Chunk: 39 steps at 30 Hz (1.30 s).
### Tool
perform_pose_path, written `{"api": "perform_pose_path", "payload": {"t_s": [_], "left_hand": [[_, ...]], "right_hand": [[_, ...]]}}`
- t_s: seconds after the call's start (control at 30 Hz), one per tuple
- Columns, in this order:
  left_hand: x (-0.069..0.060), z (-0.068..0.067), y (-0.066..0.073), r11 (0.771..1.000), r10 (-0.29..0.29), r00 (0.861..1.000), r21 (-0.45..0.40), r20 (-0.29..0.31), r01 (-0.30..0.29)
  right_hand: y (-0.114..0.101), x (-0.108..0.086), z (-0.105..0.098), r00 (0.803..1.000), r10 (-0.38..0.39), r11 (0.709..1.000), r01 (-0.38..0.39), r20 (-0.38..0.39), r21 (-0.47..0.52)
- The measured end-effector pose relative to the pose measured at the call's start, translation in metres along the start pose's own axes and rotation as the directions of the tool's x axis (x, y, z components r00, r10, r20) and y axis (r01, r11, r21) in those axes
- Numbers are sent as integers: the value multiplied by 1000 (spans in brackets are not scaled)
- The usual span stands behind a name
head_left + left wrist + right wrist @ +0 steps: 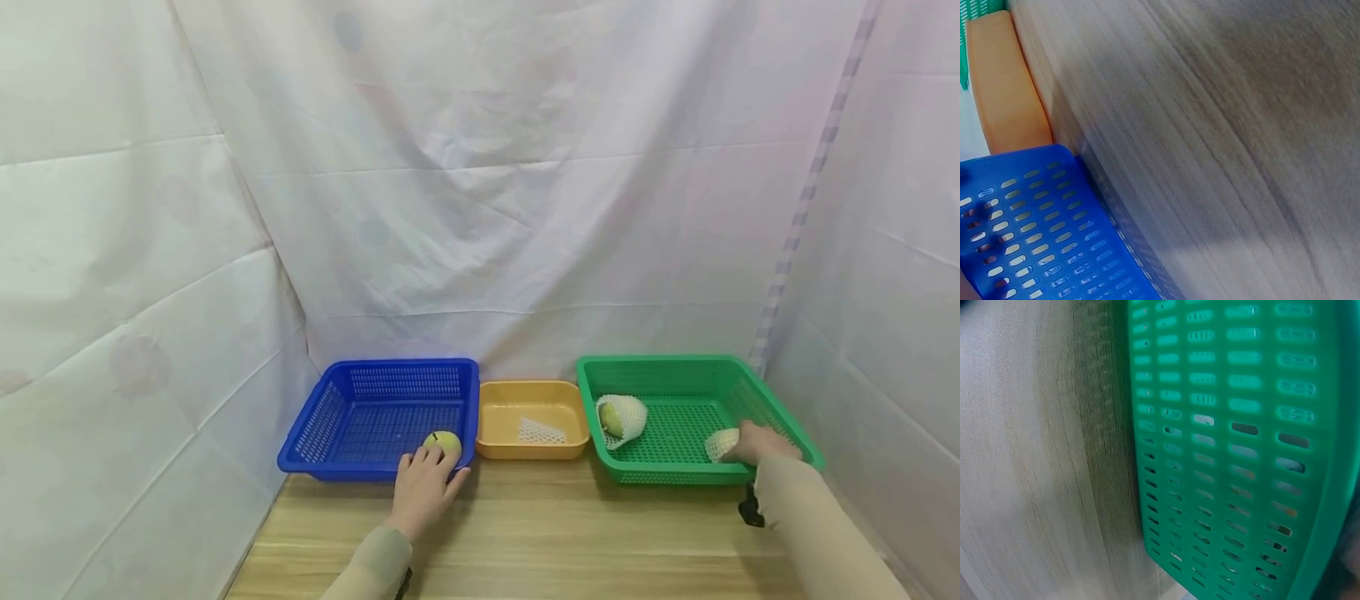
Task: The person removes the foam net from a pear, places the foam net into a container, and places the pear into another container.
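Observation:
In the head view, my left hand [426, 493] reaches over the near right corner of the blue basket [318, 417]. Its fingers hold a round yellow-green pear [444, 441] with a dark stem, low inside that basket. On the far right, my right hand [763, 443] grips a pear in a white foam net [722, 444] inside the green basket [663, 477]; the fingertips are partly hidden. A second netted pear [612, 418] lies at that basket's left side, its green skin showing at the net's opening. Both wrist views show mainly basket walls and wooden table.
Between the baskets stands a shallow yellow tray [491, 451] with an empty white foam net [542, 431] in it. The wooden table [540, 533] extends in front. Pale cloth [450, 233] hangs behind and at both sides.

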State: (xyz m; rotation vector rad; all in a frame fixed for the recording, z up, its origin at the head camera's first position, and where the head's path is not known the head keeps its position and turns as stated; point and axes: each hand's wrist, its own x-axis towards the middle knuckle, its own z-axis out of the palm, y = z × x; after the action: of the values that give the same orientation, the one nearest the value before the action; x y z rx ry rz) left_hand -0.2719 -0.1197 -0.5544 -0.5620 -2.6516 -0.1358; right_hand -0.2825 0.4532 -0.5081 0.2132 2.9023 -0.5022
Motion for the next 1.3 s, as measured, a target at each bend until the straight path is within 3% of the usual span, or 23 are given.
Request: {"api": "perform_pose_path", "payload": {"t_s": [0.53,1.3], "left_hand": [[0,-1,1,1000,17,999,-24,-35,-18],[2,-7,2,1000,1,1000,-22,-12,-1]], "right_hand": [[3,0,4,1000,-7,1000,7,-16,24],[-2,3,2,1000,-20,998,19,20,67]]}}
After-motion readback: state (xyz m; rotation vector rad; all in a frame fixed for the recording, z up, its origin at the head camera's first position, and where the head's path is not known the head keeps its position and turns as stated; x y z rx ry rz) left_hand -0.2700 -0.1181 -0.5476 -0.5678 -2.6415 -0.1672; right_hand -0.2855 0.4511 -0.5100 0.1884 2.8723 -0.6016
